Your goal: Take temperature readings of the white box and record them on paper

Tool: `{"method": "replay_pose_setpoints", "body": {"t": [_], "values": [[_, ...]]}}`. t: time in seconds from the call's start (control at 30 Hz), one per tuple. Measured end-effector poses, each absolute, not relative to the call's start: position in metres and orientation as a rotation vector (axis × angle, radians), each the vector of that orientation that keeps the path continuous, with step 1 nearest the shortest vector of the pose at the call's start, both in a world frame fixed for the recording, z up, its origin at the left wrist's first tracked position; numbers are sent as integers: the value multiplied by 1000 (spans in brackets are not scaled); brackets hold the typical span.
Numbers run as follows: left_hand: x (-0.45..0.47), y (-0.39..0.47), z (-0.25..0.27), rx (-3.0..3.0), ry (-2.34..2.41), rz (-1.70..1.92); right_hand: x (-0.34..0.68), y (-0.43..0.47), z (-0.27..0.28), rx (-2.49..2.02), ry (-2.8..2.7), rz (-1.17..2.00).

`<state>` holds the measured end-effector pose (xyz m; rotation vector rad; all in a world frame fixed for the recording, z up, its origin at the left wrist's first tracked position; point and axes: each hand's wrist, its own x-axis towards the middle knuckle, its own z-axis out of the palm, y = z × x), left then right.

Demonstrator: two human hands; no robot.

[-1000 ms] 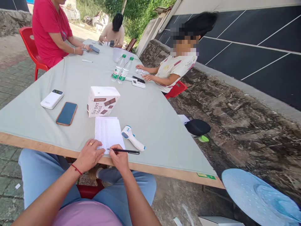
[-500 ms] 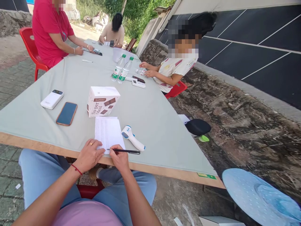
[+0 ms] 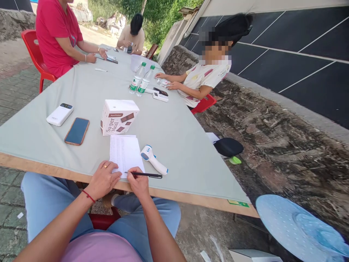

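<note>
At the table's near edge lies a sheet of paper [image 3: 124, 151] with rows of small writing. My left hand [image 3: 105, 178] rests on its lower left corner, fingers stretched out and holding nothing. A black pen [image 3: 148, 175] is gripped in my right hand [image 3: 138, 183], its tip on the lower part of the paper. Just right of the sheet is a white and blue infrared thermometer [image 3: 154, 160]. A white Super Meal box [image 3: 120, 118] stands behind the paper. Left of the box lie a phone [image 3: 77, 131] and a white power bank [image 3: 60, 114].
Two water bottles [image 3: 141, 80] and a pale basin [image 3: 136, 62] stand farther up the cloth-covered table [image 3: 185, 156]. Other people sit at its left side, right side and far end. A blue hat [image 3: 291, 222] is at the lower right.
My hands, the pen and the paper stay almost where they were. The person on the right has stretched one hand farther left, and the person at the far end has raised a hand.
</note>
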<state>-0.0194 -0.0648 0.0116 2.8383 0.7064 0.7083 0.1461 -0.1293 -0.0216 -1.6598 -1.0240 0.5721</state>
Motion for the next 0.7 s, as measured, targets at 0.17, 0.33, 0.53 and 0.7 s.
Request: {"method": "replay_pose_setpoints", "body": {"t": [0.17,0.33,0.53,0.7], "values": [[-20,-64,12,2845,708,715,146,-129,-21,-1649,-1033,568],[-21,-65,12,2836,704,716,145,-129,-21,-1645,-1032,567],[-20,-64,11,2809,701,722,146,-128,-20,-1616,-1017,549],[-20,-64,12,2805,702,716,147,-129,-21,-1620,-998,521]]}}
